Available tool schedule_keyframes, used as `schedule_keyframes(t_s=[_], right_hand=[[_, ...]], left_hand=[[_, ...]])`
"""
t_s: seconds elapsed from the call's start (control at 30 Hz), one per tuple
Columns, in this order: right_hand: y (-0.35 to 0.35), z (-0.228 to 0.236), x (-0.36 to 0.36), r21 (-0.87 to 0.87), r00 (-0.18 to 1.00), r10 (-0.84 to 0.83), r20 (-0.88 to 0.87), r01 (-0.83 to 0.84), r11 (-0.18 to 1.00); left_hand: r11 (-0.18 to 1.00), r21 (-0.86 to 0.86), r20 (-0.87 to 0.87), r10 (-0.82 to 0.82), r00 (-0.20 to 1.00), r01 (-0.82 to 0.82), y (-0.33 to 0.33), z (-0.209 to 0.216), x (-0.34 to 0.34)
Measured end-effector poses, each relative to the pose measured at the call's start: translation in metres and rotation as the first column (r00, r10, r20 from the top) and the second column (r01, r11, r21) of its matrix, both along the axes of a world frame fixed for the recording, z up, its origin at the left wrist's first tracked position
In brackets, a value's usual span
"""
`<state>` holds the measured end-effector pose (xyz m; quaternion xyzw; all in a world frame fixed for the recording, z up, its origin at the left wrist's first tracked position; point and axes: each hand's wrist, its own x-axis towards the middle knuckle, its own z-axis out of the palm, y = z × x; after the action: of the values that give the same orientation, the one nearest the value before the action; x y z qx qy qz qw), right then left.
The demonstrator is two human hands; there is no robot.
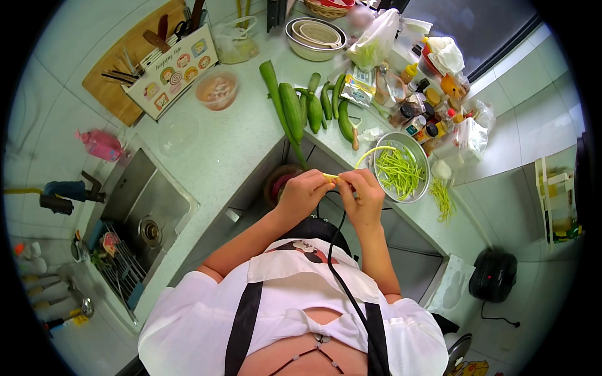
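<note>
Both hands come together in front of my chest, at the corner of the counter. My left hand [303, 194] is closed, its fingertips pinching the end of a long thin yellow-green stem [370, 153]. Close beside it, my right hand [363, 193] is also closed on the stem, thumb and fingers together. From the hands the stem arches up and over the rim of a round metal basin [427, 182]. Short green stem pieces [399, 170] lie heaped in that basin, just beyond my right hand. More uncut stems [443, 199] rest on the counter to its right.
Several long green gourds [291, 109] lie across the counter, with a peeler [355, 136] beside them. Seasoning bottles [426, 113] crowd the back right. A plastic tub [217, 89] and knife rack [172, 72] stand at the back left, the sink [179, 191] nearer. A black cable [332, 241] hangs before me.
</note>
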<state>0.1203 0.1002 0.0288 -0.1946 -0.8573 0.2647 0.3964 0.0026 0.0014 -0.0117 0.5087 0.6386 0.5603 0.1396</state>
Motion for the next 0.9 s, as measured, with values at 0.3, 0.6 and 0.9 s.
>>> schedule_keyframes(t_s=[0.3,0.6,0.9], right_hand=[[0.008,0.0,0.003,-0.091,0.998,-0.061,0.007,0.061,0.994],[0.021,-0.019,0.025,-0.32,0.977,-0.212,0.022,0.208,0.924],[0.102,-0.031,0.081,-0.13,0.874,-0.484,0.037,0.484,0.865]], left_hand=[[1.0,0.019,-0.394,0.016,0.919,-0.009,0.014,-0.001,0.006],[0.989,-0.115,-0.492,-0.139,0.859,0.094,0.029,-0.002,0.017],[0.961,-0.271,-0.516,-0.101,0.851,-0.05,0.036,-0.036,0.016]])
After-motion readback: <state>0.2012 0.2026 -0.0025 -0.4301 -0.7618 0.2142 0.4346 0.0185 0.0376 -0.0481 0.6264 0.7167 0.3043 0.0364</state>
